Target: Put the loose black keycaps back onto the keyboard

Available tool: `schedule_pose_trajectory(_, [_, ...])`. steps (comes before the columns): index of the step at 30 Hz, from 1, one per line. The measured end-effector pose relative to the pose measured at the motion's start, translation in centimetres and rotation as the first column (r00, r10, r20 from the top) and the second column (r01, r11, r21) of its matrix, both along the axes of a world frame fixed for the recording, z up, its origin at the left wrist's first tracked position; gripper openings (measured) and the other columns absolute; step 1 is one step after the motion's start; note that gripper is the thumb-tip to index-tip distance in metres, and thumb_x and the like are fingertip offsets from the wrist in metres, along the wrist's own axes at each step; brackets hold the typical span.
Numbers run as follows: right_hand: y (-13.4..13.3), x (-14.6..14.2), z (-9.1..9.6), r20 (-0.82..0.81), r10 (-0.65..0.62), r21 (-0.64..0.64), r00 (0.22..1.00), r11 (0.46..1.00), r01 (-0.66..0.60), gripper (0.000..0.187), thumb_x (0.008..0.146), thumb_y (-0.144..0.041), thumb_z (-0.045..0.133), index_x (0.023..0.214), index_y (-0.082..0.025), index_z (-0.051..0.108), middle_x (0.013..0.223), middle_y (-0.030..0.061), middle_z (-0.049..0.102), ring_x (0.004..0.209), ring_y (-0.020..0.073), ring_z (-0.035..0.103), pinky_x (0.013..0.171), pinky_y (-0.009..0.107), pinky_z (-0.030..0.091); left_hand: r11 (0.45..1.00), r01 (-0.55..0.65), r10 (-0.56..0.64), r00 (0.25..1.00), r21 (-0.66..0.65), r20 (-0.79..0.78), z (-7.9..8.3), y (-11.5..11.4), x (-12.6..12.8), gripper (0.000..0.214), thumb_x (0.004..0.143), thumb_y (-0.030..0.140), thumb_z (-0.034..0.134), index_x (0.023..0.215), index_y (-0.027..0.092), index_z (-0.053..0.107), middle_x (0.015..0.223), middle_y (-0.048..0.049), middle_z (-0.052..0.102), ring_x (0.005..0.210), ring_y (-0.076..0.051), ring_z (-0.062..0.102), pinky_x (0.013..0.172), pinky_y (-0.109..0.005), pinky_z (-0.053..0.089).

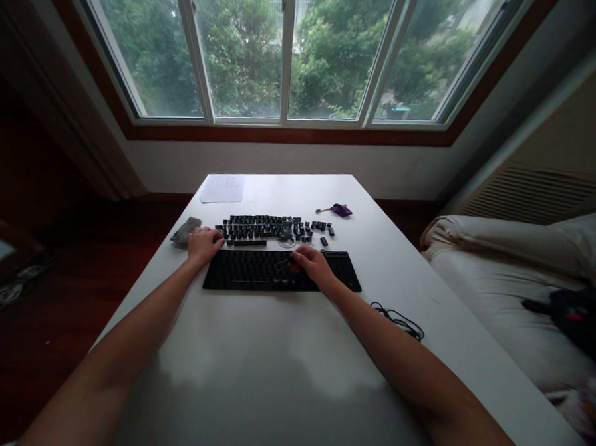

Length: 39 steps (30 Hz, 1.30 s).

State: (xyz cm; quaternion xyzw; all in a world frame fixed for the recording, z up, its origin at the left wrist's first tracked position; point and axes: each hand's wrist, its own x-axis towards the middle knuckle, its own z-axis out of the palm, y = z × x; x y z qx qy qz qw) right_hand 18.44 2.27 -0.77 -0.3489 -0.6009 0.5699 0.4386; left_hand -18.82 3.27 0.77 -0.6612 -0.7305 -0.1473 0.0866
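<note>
A black keyboard (pixel 255 271) lies on the white table with most of its keycaps off; a few caps still sit along its near edge. My right hand (pixel 312 262) is closed over the keyboard's middle, pinching a thin wire keycap puller (pixel 282 263) that points down at the key area. My left hand (pixel 204 243) rests at the keyboard's far left corner, fingers curled together; what they hold, if anything, is too small to make out. Just beyond the keyboard stand rows of loose black keycaps (pixel 258 229), with a long space bar cap (pixel 247 243) in front.
A crumpled grey cloth (pixel 181 233) lies beside my left hand. Farther back are a paper sheet (pixel 222 188) and a small brush with a purple end (pixel 342 211). A coiled black cable (pixel 402 323) lies right of the keyboard. A pale sofa (pixel 485 279) stands right of the table.
</note>
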Motion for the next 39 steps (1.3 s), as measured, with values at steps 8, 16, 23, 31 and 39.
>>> schedule_pose_trajectory(8, [-0.3, 0.0, 0.7, 0.006, -0.009, -0.024, 1.000, 1.000, 0.009, 0.039, 0.078, -0.058, 0.072, 0.082, -0.020, 0.060, 0.070, 0.0003, 0.071, 0.059, 0.0153, 0.065, 0.056, 0.027, 0.051, 0.999, 0.019, -0.018, 1.000, -0.045, 0.011, 0.4, -0.2, 0.5, 0.026, 0.089, 0.045, 0.058, 0.102, 0.027, 0.073, 0.108, -0.0071, 0.071, 0.106, -0.031, 0.054, 0.087, -0.042, 0.037])
schedule_pose_trajectory(16, [-0.1, 0.0, 0.6, 0.023, -0.004, -0.031, 1.000, 0.999, 0.004, 0.040, 0.077, -0.058, 0.072, 0.082, -0.020, 0.060, 0.070, 0.0004, 0.071, 0.059, 0.0155, 0.065, 0.057, 0.028, 0.051, 0.998, 0.023, -0.021, 0.999, -0.053, 0.027, 0.7, -0.2, 0.7, 0.023, 0.086, 0.042, 0.062, 0.099, 0.026, 0.073, 0.107, -0.0070, 0.071, 0.107, -0.031, 0.054, 0.087, -0.042, 0.037])
schedule_pose_trajectory(23, [0.4, -0.2, -0.3, 0.104, 0.002, 0.002, 0.995, 1.000, -0.003, 0.038, 0.079, -0.056, 0.071, 0.083, -0.020, 0.059, 0.067, -0.0014, 0.067, 0.058, 0.0149, 0.064, 0.055, 0.026, 0.050, 0.985, 0.110, -0.120, 0.991, 0.133, 0.064, 1.3, -2.1, 3.9, 0.023, 0.092, 0.035, 0.054, 0.098, 0.023, 0.073, 0.108, -0.0093, 0.068, 0.107, -0.031, 0.055, 0.092, -0.046, 0.040])
schedule_pose_trajectory(31, [0.3, -0.2, 0.2, -0.020, -0.050, -0.039, 0.999, 0.998, 0.049, 0.042, 0.082, -0.061, 0.065, 0.089, -0.023, 0.048, 0.074, -0.0027, 0.068, 0.054, 0.0126, 0.065, 0.047, 0.021, 0.046, 0.747, 0.662, -0.663, 0.735, 0.063, 0.140, 0.0, -8.2, 10.5, 0.035, 0.091, 0.042, 0.063, 0.122, 0.027, 0.064, 0.129, -0.0075, 0.061, 0.119, -0.027, 0.053, 0.104, -0.046, 0.042])
schedule_pose_trajectory(39, [-0.2, 0.8, 2.0, -0.008, -0.025, -0.028, 1.000, 0.999, 0.024, 0.033, 0.076, -0.038, 0.075, 0.099, -0.023, 0.057, 0.089, 0.0001, 0.068, 0.079, 0.0145, 0.068, 0.061, 0.023, 0.053, 0.743, 0.668, -0.669, 0.738, 0.036, 0.091, -0.7, -9.3, 11.0, 0.054, 0.085, 0.045, 0.069, 0.134, 0.028, 0.056, 0.139, -0.0095, 0.055, 0.129, -0.031, 0.047, 0.109, -0.051, 0.039])
